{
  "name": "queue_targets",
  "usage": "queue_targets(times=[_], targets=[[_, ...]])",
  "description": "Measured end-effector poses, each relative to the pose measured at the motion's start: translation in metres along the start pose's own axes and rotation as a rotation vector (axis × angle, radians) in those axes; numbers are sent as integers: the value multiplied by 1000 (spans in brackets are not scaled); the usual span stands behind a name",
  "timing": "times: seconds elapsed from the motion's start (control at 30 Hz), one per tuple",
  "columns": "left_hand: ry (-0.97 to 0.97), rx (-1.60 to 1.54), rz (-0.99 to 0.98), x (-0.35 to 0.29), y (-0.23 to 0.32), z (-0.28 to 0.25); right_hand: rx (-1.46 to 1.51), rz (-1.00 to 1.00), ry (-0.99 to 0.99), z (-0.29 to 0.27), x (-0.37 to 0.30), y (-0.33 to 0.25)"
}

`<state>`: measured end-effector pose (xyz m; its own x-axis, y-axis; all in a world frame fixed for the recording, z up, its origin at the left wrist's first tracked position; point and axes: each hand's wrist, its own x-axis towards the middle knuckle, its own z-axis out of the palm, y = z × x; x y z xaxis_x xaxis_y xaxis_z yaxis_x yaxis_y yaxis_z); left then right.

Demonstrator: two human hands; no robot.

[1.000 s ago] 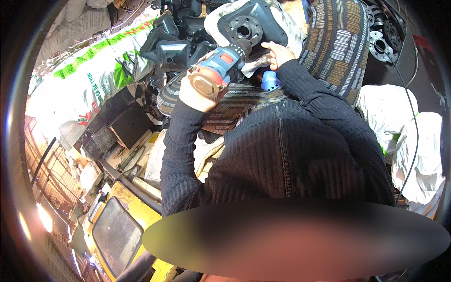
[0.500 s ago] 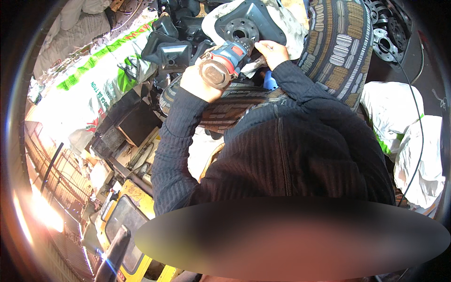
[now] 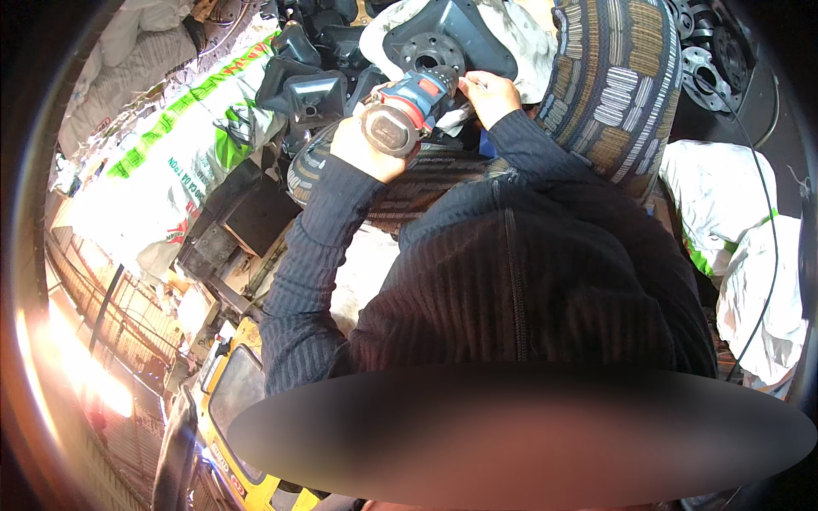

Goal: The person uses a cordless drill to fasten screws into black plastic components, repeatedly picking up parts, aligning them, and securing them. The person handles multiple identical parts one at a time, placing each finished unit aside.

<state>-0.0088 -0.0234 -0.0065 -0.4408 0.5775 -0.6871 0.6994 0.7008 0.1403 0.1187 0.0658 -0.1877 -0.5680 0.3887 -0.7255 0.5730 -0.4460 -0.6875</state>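
Observation:
A blue and red cordless drill [image 3: 419,95] is gripped in my left hand [image 3: 362,149], its round grey end toward me and its front pointing away. Fingers of my right hand [image 3: 494,100] are pinched beside the drill's front, on something too small to make out. Just beyond the drill lies a dark, squarish moulded part [image 3: 477,34] with a round metal flange [image 3: 432,53] that has holes around its centre opening. White cloth [image 3: 530,51] lies under this part. The drill's tip is partly hidden, and I cannot tell whether it touches the flange.
Several dark moulded parts [image 3: 315,98] are piled at the far left. A patterned cushioned surface [image 3: 609,94] curves along the right. Metal flanges [image 3: 705,77] lie at the far right, near white bags [image 3: 720,183] and a hanging cable [image 3: 774,255]. A large white-green sack [image 3: 158,192] stands left.
My right forearm has shifted slightly up and left, covering most of a blue thing below it. Both hands keep their hold beside the flange. The whole view has tilted a little.

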Motion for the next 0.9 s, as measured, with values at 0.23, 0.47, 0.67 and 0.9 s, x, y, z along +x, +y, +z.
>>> queue_targets(times=[0.23,0.47,0.67,0.9], targets=[[-76,192,80,16,-13,8,-44,-120,96,3,7,5],[461,-201,362,-48,-3,14,955,193,-265,-46,-9,-16],[538,-141,336,-104,4,25,1540,139,-979,-42,-19,-42],[356,-472,126,-121,-1,42,1500,108,-1010,-36,-23,-45]])
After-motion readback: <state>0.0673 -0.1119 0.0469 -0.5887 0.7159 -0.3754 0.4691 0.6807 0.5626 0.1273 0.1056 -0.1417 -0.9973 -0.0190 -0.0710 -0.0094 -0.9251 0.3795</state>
